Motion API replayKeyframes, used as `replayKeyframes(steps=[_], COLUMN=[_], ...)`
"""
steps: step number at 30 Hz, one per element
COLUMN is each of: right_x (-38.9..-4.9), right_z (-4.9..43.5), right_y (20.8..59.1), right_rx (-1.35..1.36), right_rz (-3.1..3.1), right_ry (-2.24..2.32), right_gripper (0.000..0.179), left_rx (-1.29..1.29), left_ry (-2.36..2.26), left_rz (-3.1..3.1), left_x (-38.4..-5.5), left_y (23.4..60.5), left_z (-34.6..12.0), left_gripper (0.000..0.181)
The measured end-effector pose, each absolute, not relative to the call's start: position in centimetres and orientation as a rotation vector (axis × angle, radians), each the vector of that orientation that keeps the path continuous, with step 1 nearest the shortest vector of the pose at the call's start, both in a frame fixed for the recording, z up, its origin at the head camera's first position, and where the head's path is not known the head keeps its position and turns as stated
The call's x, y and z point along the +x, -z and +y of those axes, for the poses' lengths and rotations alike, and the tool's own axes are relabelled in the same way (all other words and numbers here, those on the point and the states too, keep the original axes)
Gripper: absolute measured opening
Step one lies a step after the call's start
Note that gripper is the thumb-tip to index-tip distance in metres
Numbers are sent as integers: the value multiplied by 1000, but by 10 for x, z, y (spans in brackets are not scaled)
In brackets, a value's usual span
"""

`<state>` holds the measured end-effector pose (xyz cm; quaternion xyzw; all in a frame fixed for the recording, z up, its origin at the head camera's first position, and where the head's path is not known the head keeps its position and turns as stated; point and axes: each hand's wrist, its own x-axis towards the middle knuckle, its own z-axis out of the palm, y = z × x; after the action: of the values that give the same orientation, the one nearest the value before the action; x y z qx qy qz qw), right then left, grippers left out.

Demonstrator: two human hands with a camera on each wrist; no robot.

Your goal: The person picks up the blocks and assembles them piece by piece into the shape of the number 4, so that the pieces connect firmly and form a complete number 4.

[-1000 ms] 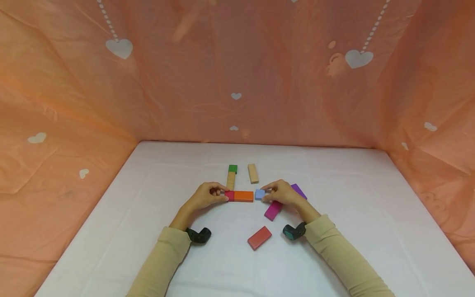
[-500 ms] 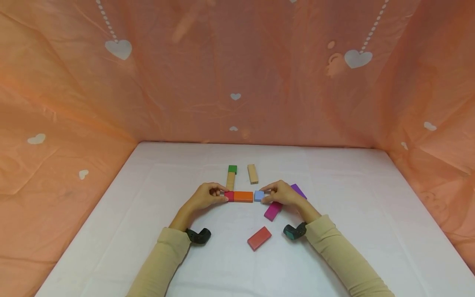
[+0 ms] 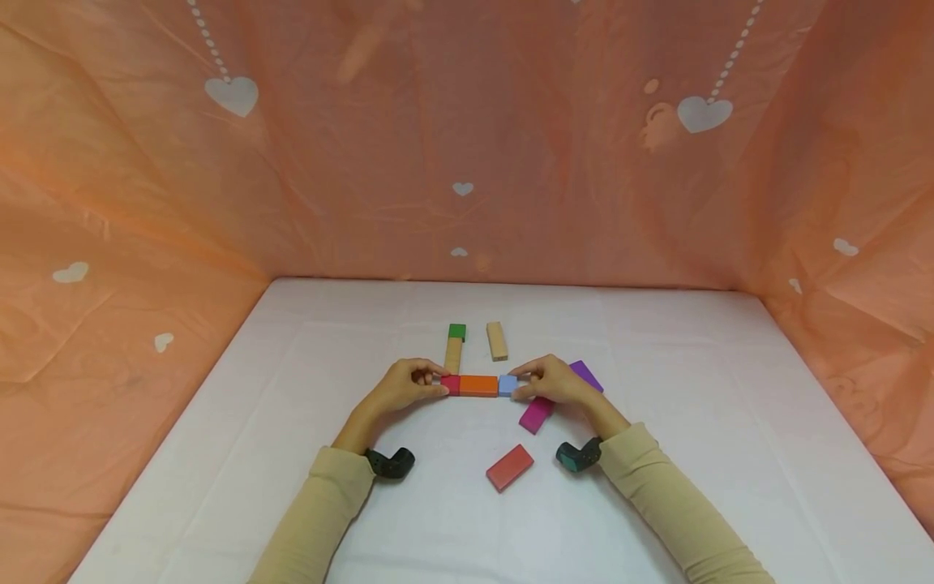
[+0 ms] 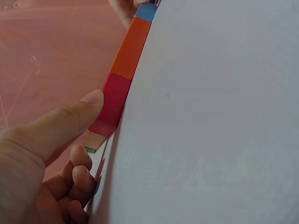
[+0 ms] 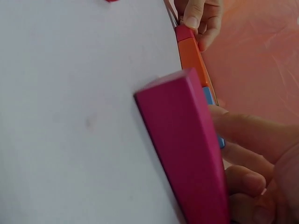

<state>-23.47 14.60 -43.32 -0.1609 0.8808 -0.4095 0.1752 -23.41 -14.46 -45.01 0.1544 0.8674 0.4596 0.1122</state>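
Note:
In the head view, a crimson block, an orange block and a light blue block form one straight row on the white table, end to end. My left hand pinches the crimson block at the row's left end, its thumb on the near side in the left wrist view. At the other end, my right hand pinches the blue block between thumb and finger. A magenta block partly hides the blue block in the right wrist view.
Behind the crimson block a plain wooden block runs back to a green block. Another plain wooden block lies to its right. A purple block sits by the right wrist, a light red block nearer the front.
My right hand has slid the blue block slightly left, closing the small gap to the orange block. My left hand stays on the crimson block.

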Motion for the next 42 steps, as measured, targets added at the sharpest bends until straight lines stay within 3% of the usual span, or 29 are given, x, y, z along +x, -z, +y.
replayKeyframes(steps=[42], right_x=[-229], right_z=[150], right_y=[438], right_rx=[-473], right_rz=[2478], right_ry=[1257], right_gripper=[47], left_rx=[468], left_ry=[-1362], left_rz=[2540], left_x=[-235], left_y=[453], left_z=[-146], left_gripper=[27])
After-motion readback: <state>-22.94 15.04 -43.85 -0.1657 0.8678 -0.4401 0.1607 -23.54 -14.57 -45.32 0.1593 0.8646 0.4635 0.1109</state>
